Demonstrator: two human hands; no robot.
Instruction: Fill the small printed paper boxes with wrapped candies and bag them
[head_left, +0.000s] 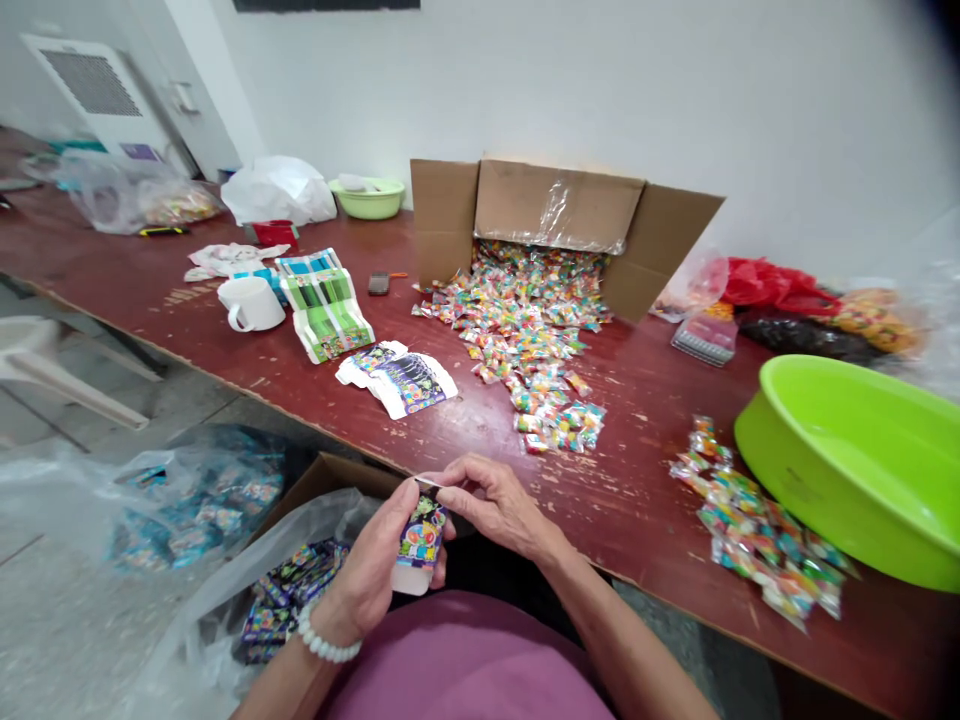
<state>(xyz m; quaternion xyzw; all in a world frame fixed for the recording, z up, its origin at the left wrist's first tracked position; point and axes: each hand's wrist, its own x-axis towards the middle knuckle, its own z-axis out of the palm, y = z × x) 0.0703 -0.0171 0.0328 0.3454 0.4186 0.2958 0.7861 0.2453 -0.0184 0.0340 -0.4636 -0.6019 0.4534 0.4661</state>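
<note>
A small dark printed box (421, 535) with a white lower end is held upright near the table's front edge. My left hand (381, 560) is wrapped round it from the left, its thumb near the top. My right hand (491, 500) pinches the box's top edge between thumb and fingers. Beyond my hands lie flat dark printed cartons (412, 382) on the red table (622, 480). Behind them are flat green printed cartons (330, 310). Small wrapped candies (536, 330) spill from an open cardboard box (559, 205).
At the right stands a green basin (862, 460) beside more wrapped candies (765, 540). A white mug (251, 304) is on the left. Below the table edge, a plastic-lined carton holds dark printed boxes (289, 600), beside a bag of blue packets (199, 505).
</note>
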